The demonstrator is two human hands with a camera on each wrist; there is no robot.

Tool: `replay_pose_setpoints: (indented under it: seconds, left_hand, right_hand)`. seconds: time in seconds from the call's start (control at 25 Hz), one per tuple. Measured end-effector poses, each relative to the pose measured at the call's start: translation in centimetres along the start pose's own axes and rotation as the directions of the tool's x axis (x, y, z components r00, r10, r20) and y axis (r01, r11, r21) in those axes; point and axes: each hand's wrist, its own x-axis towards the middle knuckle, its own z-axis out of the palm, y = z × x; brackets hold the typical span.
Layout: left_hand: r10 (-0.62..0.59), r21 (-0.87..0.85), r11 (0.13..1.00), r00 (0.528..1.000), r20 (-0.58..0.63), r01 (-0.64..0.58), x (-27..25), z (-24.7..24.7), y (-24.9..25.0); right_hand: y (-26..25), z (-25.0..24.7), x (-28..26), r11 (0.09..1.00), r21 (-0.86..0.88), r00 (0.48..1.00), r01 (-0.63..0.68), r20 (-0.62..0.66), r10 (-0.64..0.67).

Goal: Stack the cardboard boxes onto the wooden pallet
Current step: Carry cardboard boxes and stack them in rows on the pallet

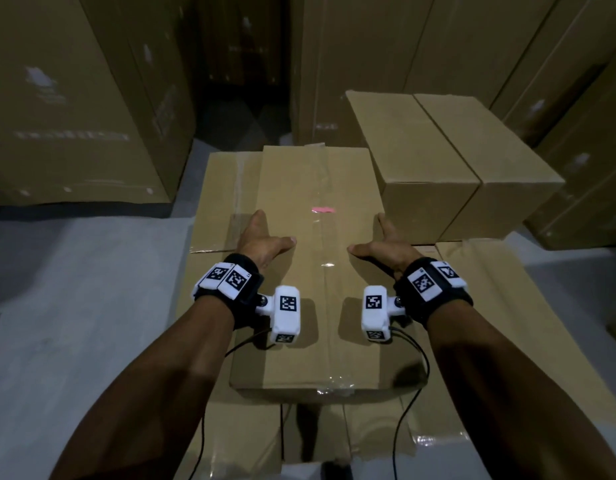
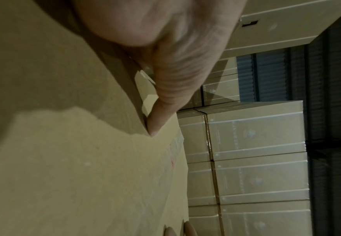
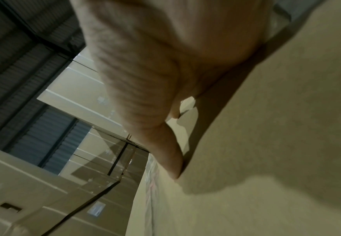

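Long brown cardboard box (image 1: 310, 271) with clear tape along its top seam lies flat on a lower layer of taped cardboard boxes (image 1: 500, 323). Left hand (image 1: 261, 242) presses the box's left side, thumb spread across the top, fingers extended forward along the edge; grip wide, flat against cardboard. Right hand (image 1: 386, 245) mirrors it on the right side, thumb on top, fingers straight; grip likewise wide. Small pink mark (image 1: 323, 209) sits on the top face ahead of the thumbs. Two smaller brown cardboard boxes (image 1: 448, 168) stand side by side, touching, just right of the long box's far end. Tall cardboard stacks (image 1: 74, 98) surround; grey floor (image 1: 74, 289) at left. Wooden pallet not discernible beneath the layers.
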Motion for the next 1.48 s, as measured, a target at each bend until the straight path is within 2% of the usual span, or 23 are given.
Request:
replay_pose_setpoints:
  seconds: [0.2, 0.52, 0.64, 0.72, 0.84, 0.96, 1.08, 1.2, 1.36, 1.48]
  left_hand:
    - [-0.046, 0.023, 0.999, 0.997, -0.065, 0.048, 2.9, 2.7, 0.9]
    - [-0.039, 0.117, 0.991, 0.987, -0.156, 0.057, 6.3, 5.8, 1.9]
    - [-0.017, 0.186, 0.982, 0.992, -0.124, 0.040, 6.1, 5.7, 2.0]
    - [0.004, 0.319, 0.947, 0.997, -0.081, 0.023, 5.2, 5.6, 2.0]
    - [0.054, 0.609, 0.793, 0.998, -0.018, -0.032, 2.0, 5.5, 2.1]
    - [0.153, 0.761, 0.614, 0.977, 0.145, -0.209, -3.1, 5.9, 2.7]
    - [0.220, 0.806, 0.428, 0.912, 0.346, -0.409, -8.2, 6.3, 2.8]
    - [0.171, 0.803, 0.251, 0.841, 0.513, -0.541, -11.2, 7.0, 1.6]
    - [0.131, 0.805, 0.132, 0.815, 0.564, -0.578, -12.7, 8.2, -1.2]
    - [0.173, 0.840, 0.097, 0.840, 0.514, -0.534, -12.8, 9.4, -2.9]
  right_hand:
    - [-0.1, -2.3, 5.1, 1.000, -0.005, 0.997, 0.011, 0.082, -0.011]
    - [0.6, -4.4, 9.7, 0.999, -0.026, 0.993, 0.043, 0.112, -0.039]
    - [1.3, -4.7, 9.9, 0.999, -0.024, 0.993, 0.048, 0.105, -0.045]
    - [1.7, -4.9, 9.6, 0.997, -0.050, 0.994, 0.062, 0.094, -0.058]
    - [1.9, -5.2, 8.3, 0.984, -0.151, 0.994, 0.098, 0.070, -0.088]
    - [2.7, -5.9, 6.6, 0.976, -0.189, 0.994, 0.110, 0.043, -0.104]
    - [4.1, -6.6, 4.7, 0.950, -0.263, 0.986, 0.166, 0.034, -0.163]
    - [5.7, -7.7, 3.4, 0.888, -0.425, 0.983, 0.172, 0.015, -0.183]
    - [6.9, -8.9, 3.1, 0.792, -0.592, 0.959, 0.147, -0.110, -0.260]
    - [6.5, -9.0, 4.7, 0.763, -0.619, 0.929, 0.188, -0.139, -0.342]
